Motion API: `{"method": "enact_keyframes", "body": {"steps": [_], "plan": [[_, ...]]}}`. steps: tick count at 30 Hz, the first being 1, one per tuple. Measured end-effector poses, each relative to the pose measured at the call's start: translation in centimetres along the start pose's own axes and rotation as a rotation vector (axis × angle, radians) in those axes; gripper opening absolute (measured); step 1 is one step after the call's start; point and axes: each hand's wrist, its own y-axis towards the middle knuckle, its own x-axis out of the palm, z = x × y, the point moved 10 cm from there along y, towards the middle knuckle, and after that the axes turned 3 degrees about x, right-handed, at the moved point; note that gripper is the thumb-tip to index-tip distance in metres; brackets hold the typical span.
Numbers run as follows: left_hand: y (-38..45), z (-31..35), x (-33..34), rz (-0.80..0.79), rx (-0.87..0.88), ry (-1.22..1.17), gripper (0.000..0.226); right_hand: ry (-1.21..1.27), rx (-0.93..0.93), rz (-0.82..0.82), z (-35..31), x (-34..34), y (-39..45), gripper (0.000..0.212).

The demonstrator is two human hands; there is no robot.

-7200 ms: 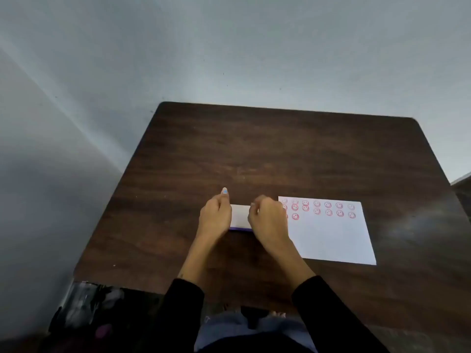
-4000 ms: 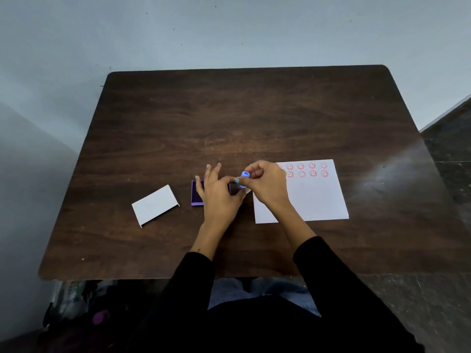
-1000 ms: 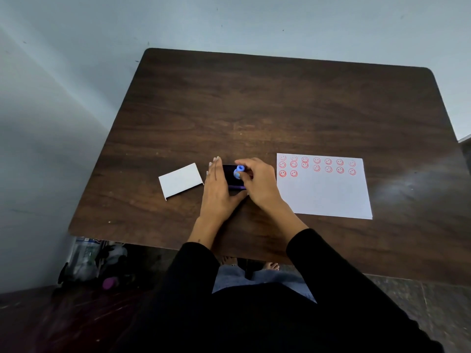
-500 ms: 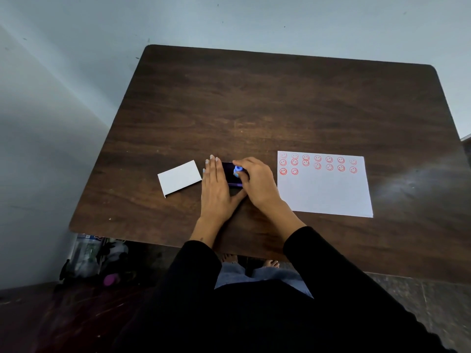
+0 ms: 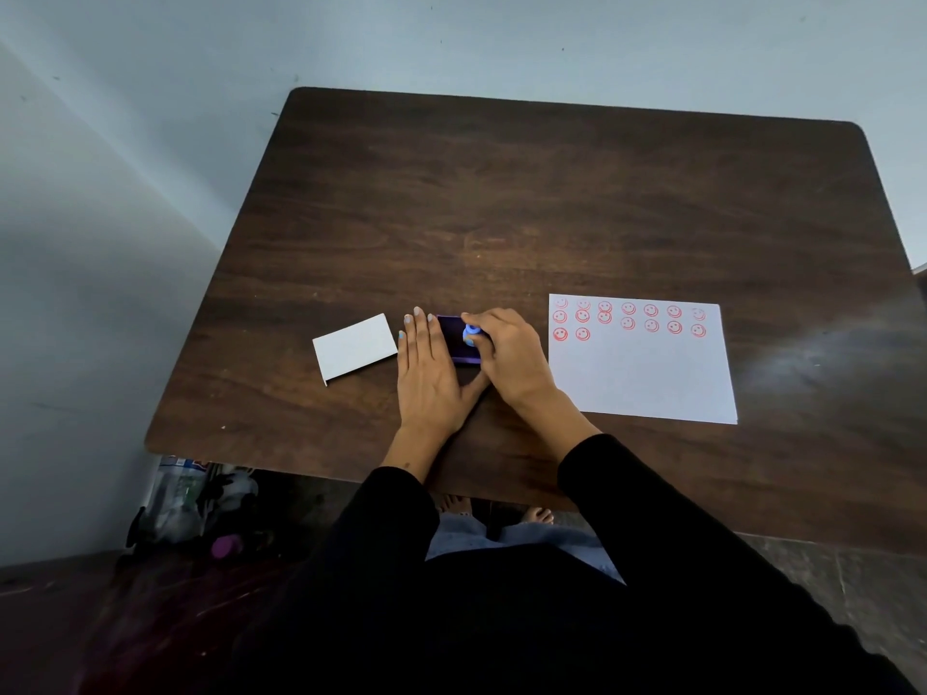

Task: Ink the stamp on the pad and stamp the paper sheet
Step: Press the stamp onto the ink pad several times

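A small blue stamp (image 5: 470, 335) stands on the dark purple ink pad (image 5: 454, 338) near the table's front middle. My right hand (image 5: 511, 356) pinches the stamp from the right and holds it down on the pad. My left hand (image 5: 430, 376) lies flat with fingers together, resting on the pad's left side and the table. To the right lies the white paper sheet (image 5: 647, 378), apart from both hands, with rows of red smiley marks along its top edge.
The pad's white lid (image 5: 355, 347) lies left of my left hand. The brown wooden table (image 5: 552, 203) stands against a pale wall. Bags and a bottle (image 5: 193, 509) sit on the floor under the table's left front corner.
The box was opened and its white lid set down to the left. Over the last second both hands have stayed at the pad, with the stamp held on it.
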Motion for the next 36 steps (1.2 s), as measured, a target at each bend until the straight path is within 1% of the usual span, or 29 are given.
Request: {"method": "enact_keyframes", "body": {"steps": [8,17,24,32,36], "plan": [[0.0,-0.1,0.0,0.011,-0.006,0.005,0.097,-0.024,0.030,-0.009,0.2,-0.1,0.6,0.023],[0.0,-0.2,0.1,0.009,0.001,-0.010,0.096,-0.030,0.007,0.005,-0.4,0.1,0.0,0.029],[-0.1,-0.1,-0.2,0.027,0.008,-0.006,0.096,-0.042,0.035,0.006,-0.2,-0.3,0.5,0.023],[-0.1,-0.2,0.1,0.011,0.009,-0.013,0.096,-0.067,0.004,0.010,-0.8,0.0,0.0,0.029],[0.0,-0.1,0.1,0.019,0.006,-0.001,0.097,-0.085,0.039,0.018,-0.4,-0.3,0.5,0.019]]}}
